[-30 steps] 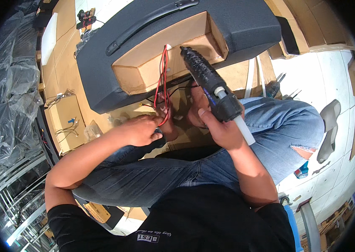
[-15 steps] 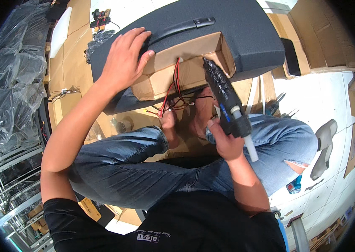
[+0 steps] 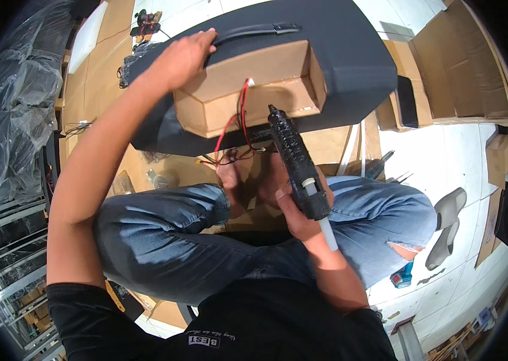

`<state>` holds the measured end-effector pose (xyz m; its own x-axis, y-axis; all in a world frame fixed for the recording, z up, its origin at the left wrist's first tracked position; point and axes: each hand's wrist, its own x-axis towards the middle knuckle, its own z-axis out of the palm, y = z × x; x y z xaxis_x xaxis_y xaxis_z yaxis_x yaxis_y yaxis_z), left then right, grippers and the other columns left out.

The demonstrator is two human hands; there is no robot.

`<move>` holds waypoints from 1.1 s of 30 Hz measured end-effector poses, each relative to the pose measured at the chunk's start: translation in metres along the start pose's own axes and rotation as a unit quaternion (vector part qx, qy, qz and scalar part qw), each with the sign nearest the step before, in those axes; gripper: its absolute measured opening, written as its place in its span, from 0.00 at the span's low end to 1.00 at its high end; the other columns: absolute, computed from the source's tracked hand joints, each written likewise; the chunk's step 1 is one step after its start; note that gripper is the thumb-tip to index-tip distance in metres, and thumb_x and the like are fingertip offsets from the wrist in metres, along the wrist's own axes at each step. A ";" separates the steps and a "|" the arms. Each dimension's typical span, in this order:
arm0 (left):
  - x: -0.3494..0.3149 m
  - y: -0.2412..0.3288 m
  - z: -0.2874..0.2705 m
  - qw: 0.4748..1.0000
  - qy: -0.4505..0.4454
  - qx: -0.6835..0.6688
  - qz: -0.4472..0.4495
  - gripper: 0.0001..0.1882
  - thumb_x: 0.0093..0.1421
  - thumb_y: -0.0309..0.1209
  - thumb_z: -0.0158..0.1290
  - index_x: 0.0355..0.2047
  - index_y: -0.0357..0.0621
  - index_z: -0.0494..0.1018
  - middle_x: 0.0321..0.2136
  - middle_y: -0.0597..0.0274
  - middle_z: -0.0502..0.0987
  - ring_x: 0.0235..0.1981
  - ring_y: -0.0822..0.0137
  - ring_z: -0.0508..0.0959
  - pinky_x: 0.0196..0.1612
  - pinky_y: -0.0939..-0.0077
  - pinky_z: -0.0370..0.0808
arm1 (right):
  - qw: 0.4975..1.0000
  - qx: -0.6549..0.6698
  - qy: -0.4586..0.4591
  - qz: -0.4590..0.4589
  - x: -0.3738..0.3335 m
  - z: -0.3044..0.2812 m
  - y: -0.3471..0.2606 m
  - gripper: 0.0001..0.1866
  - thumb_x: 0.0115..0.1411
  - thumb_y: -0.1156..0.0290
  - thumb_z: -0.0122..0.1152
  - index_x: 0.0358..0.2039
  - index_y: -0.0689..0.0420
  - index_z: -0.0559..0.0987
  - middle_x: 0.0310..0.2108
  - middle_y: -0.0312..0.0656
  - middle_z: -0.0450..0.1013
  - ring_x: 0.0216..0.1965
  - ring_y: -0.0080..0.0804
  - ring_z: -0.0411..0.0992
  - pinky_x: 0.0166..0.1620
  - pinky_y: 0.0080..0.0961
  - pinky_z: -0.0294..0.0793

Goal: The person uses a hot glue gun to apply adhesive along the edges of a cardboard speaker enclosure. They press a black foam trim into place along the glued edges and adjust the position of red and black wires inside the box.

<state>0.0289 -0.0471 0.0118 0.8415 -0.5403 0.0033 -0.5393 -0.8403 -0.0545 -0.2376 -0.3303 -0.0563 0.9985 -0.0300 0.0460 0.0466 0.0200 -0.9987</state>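
A black fabric-covered cabinet (image 3: 359, 66) lies before me, with a black strap handle (image 3: 254, 31) along its upper face. My left hand (image 3: 183, 59) has its fingers curled at the handle's left end. Set into the near side of the cabinet is an open, wood-coloured recess (image 3: 254, 102) with slanted ends. Red and black wires (image 3: 243, 105) come out of a hole in its wall and hang over the edge. My right hand (image 3: 295, 210) grips a black glue gun (image 3: 293, 144), a white glue stick (image 3: 328, 234) jutting from its rear. Its nozzle points at the recess's near edge, seemingly apart from it.
Cardboard sheeting (image 3: 350, 138) lies under the cabinet. An open cardboard box (image 3: 464, 66) stands at the far right. Grey slippers (image 3: 446, 231) and a teal power tool (image 3: 402, 277) are on the floor right of my leg. Plastic-wrapped goods (image 3: 19, 120) and metal frames (image 3: 7, 253) line the left.
My left hand has gone from lying spread on the cabinet to closing at the handle's end. The cabinet has tilted, and the glue gun's nozzle has drawn back out of the recess toward me.
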 end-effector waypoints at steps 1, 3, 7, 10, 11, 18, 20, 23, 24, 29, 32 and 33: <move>0.013 -0.005 -0.004 1.000 -0.018 -0.008 -0.016 0.22 0.68 0.29 0.52 0.60 0.35 0.69 0.49 0.37 0.79 0.49 0.39 0.80 0.51 0.51 0.78 | 1.000 -0.001 0.000 -0.023 -0.001 -0.002 0.000 0.23 0.52 0.76 0.69 0.49 0.67 0.76 0.39 0.49 0.75 0.37 0.38 0.76 0.44 0.30 0.76; 0.027 -0.019 -0.009 0.998 -0.037 -0.023 -0.051 0.20 0.65 0.26 0.53 0.57 0.35 0.72 0.44 0.40 0.82 0.46 0.42 0.82 0.50 0.53 0.79 | 1.000 0.005 0.000 -0.017 -0.005 0.002 -0.004 0.24 0.53 0.76 0.69 0.50 0.67 0.75 0.40 0.49 0.76 0.38 0.38 0.77 0.45 0.30 0.76; 0.050 -0.031 -0.010 0.992 -0.056 -0.041 -0.101 0.20 0.65 0.24 0.52 0.58 0.34 0.73 0.42 0.33 0.81 0.48 0.38 0.81 0.52 0.51 0.77 | 0.998 -0.046 -0.011 -0.050 -0.008 -0.003 -0.026 0.23 0.54 0.75 0.69 0.49 0.67 0.76 0.40 0.50 0.76 0.38 0.41 0.77 0.45 0.31 0.77; 0.054 -0.041 -0.009 0.989 -0.059 -0.059 -0.123 0.20 0.68 0.25 0.50 0.60 0.37 0.74 0.44 0.30 0.79 0.49 0.36 0.80 0.52 0.49 0.75 | 0.997 -0.032 -0.027 -0.069 -0.019 -0.001 -0.026 0.22 0.54 0.74 0.70 0.48 0.67 0.76 0.42 0.53 0.76 0.39 0.47 0.78 0.45 0.35 0.77; 0.058 -0.041 -0.010 0.988 -0.057 -0.069 -0.122 0.20 0.69 0.26 0.50 0.60 0.38 0.74 0.44 0.31 0.79 0.49 0.37 0.80 0.52 0.50 0.75 | 0.998 -0.019 -0.012 -0.063 -0.023 -0.001 -0.026 0.22 0.53 0.75 0.71 0.48 0.67 0.76 0.42 0.54 0.76 0.41 0.48 0.78 0.46 0.36 0.78; 0.055 -0.059 -0.008 0.988 -0.038 -0.098 -0.116 0.20 0.70 0.32 0.52 0.61 0.45 0.74 0.44 0.36 0.81 0.48 0.38 0.80 0.51 0.53 0.75 | 0.996 -0.005 -0.062 -0.057 -0.005 -0.002 -0.021 0.21 0.51 0.76 0.72 0.46 0.67 0.78 0.43 0.55 0.77 0.43 0.51 0.78 0.50 0.38 0.77; 0.050 -0.052 -0.010 0.986 -0.045 -0.110 -0.117 0.20 0.71 0.33 0.52 0.62 0.47 0.74 0.43 0.37 0.81 0.47 0.38 0.80 0.50 0.53 0.75 | 0.994 -0.038 -0.069 -0.076 -0.004 -0.005 -0.011 0.18 0.51 0.75 0.73 0.43 0.62 0.80 0.39 0.49 0.78 0.41 0.47 0.79 0.47 0.35 0.77; 0.044 -0.050 -0.014 0.988 -0.044 -0.106 -0.106 0.19 0.72 0.40 0.51 0.60 0.52 0.77 0.44 0.42 0.83 0.47 0.40 0.81 0.52 0.52 0.76 | 0.995 -0.005 -0.098 0.019 -0.014 0.000 0.003 0.18 0.54 0.75 0.70 0.45 0.60 0.79 0.36 0.43 0.79 0.41 0.40 0.78 0.48 0.33 0.76; 0.041 -0.050 -0.014 0.989 -0.033 -0.107 -0.102 0.20 0.72 0.41 0.51 0.60 0.52 0.77 0.44 0.43 0.83 0.47 0.40 0.81 0.51 0.51 0.77 | 0.993 0.002 -0.111 0.040 -0.014 0.001 0.004 0.18 0.56 0.76 0.69 0.47 0.60 0.78 0.36 0.41 0.79 0.41 0.38 0.78 0.49 0.33 0.75; 0.028 -0.047 -0.005 0.988 0.015 -0.111 -0.109 0.20 0.71 0.42 0.50 0.59 0.49 0.76 0.42 0.42 0.83 0.46 0.39 0.80 0.50 0.51 0.77 | 0.992 0.069 -0.085 0.067 0.004 0.019 -0.011 0.13 0.51 0.78 0.72 0.39 0.60 0.82 0.32 0.42 0.81 0.40 0.37 0.81 0.49 0.34 0.77; 0.008 -0.047 -0.010 0.981 0.074 -0.128 -0.124 0.21 0.70 0.43 0.52 0.58 0.46 0.77 0.47 0.44 0.82 0.50 0.41 0.79 0.54 0.53 0.76 | 0.981 0.114 -0.119 0.101 0.013 0.024 -0.011 0.13 0.57 0.80 0.68 0.43 0.61 0.80 0.39 0.45 0.81 0.42 0.36 0.81 0.52 0.35 0.77; -0.003 -0.041 -0.017 0.976 0.107 -0.141 -0.128 0.21 0.70 0.42 0.53 0.57 0.46 0.77 0.48 0.45 0.82 0.51 0.42 0.79 0.55 0.54 0.76 | 0.978 0.124 -0.112 0.120 0.018 0.028 -0.014 0.14 0.58 0.79 0.69 0.45 0.61 0.79 0.41 0.46 0.80 0.43 0.36 0.80 0.52 0.36 0.77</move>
<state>0.0482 -0.0116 0.0314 0.9400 -0.2825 0.1913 -0.3252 -0.9115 0.2519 -0.2198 -0.3035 -0.0410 0.9612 0.2256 -0.1586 -0.2131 0.2425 -0.9465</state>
